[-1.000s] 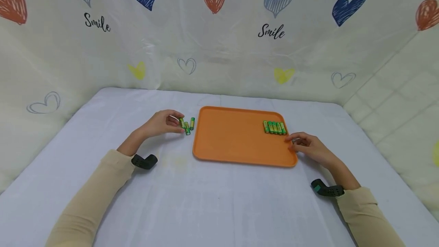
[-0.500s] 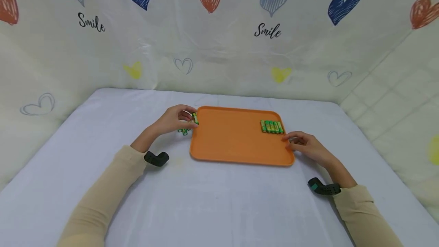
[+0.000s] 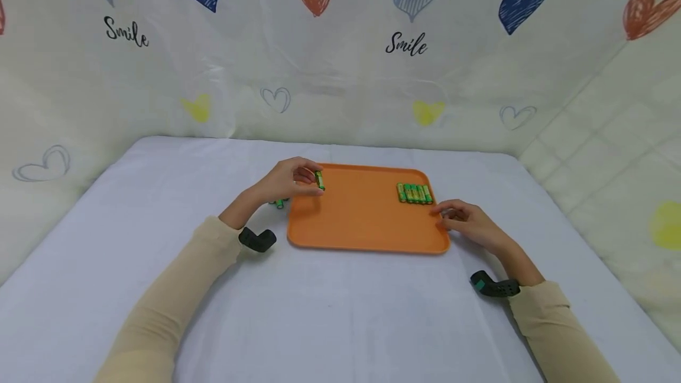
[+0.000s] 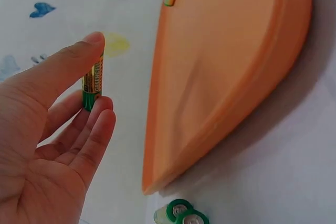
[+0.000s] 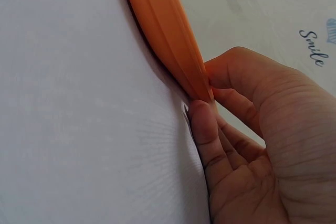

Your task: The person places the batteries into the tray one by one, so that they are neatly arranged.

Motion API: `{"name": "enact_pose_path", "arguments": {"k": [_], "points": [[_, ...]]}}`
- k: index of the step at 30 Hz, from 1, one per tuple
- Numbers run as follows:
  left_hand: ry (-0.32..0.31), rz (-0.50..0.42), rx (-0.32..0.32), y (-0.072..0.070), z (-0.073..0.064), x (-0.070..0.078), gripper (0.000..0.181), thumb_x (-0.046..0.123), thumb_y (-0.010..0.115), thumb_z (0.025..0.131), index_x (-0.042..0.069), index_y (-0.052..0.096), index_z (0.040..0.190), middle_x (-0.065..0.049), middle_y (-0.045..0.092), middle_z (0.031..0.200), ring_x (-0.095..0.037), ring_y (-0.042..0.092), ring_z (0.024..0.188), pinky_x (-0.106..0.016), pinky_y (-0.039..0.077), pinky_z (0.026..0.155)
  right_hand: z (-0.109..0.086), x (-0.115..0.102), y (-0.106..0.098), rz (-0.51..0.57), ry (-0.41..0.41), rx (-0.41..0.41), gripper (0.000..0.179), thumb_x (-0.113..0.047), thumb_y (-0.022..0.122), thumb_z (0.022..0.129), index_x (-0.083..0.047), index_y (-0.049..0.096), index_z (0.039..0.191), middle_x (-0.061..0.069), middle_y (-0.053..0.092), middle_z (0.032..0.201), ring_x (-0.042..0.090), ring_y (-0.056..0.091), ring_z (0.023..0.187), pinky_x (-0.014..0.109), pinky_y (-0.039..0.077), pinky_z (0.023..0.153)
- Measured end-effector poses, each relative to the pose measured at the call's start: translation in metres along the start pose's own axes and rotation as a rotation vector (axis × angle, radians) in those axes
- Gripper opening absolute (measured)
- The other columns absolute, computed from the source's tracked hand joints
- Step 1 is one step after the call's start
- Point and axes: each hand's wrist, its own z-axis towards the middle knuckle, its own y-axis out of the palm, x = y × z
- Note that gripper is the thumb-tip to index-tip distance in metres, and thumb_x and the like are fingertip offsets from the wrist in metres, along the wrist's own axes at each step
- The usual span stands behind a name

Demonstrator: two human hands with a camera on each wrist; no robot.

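Observation:
In the head view my left hand (image 3: 287, 181) is above the left end of an orange tray (image 3: 367, 235). It pinches a green and yellow battery (image 4: 93, 83) between thumb and fingertips, lifted and roughly upright in the left wrist view. A row of several similar batteries (image 3: 415, 194) lies side by side at the tray's right end. My right hand (image 3: 470, 225) grips the tray's right rim; the right wrist view has the rim (image 5: 173, 30) between thumb and finger.
Loose batteries (image 4: 181, 212) lie on the white-covered table (image 3: 340, 306) just left of the tray, partly hidden behind my left hand in the head view. A pale backdrop (image 3: 351, 75) with printed hearts stands behind the table.
My left hand has picked a battery from the loose group and carried it right, over the tray's left edge. My right hand stays at the tray's rim. The head view has shifted slightly.

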Motion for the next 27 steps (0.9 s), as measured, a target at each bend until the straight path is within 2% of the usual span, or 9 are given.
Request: {"name": "enact_pose_path", "arguments": {"k": [7,15,21,27], "points": [[0.043,-0.029,-0.024,0.013,0.014,0.008,0.061,0.026,0.079,0.073,-0.001,0.055,0.123,-0.008,0.06,0.114,-0.019,0.061,0.097,-0.027,0.051,0.088,0.001,0.002,-0.001,0.0,0.01,0.0,0.036,-0.025,0.064,0.089,-0.007,0.057,0.12,0.015,0.058,0.122,0.009,0.053,0.091,0.019,0.045,0.076],[0.09,-0.042,-0.049,0.029,0.028,0.019,0.056,0.021,0.078,0.075,0.001,0.056,0.122,-0.01,0.06,0.116,-0.02,0.062,0.099,-0.028,0.051,0.089,0.001,0.004,-0.002,-0.006,0.008,0.008,0.035,-0.025,0.065,0.088,-0.007,0.058,0.118,0.014,0.059,0.121,0.011,0.053,0.092,0.02,0.045,0.077],[0.086,-0.072,-0.07,0.043,0.039,0.026,0.053,0.02,0.078,0.076,0.004,0.057,0.121,-0.006,0.06,0.114,-0.018,0.061,0.098,-0.026,0.05,0.09,0.001,0.004,-0.002,0.001,-0.001,0.015,0.034,-0.023,0.065,0.088,-0.007,0.059,0.117,0.014,0.059,0.121,0.013,0.052,0.092,0.021,0.045,0.077],[0.096,-0.093,-0.118,0.058,0.05,0.029,0.056,0.021,0.076,0.077,0.001,0.054,0.125,-0.006,0.057,0.118,-0.019,0.06,0.102,-0.029,0.048,0.093,0.0,0.007,-0.002,0.022,0.002,0.014,0.035,-0.024,0.066,0.087,-0.007,0.059,0.117,0.014,0.059,0.12,0.014,0.052,0.091,0.021,0.046,0.075]]}}
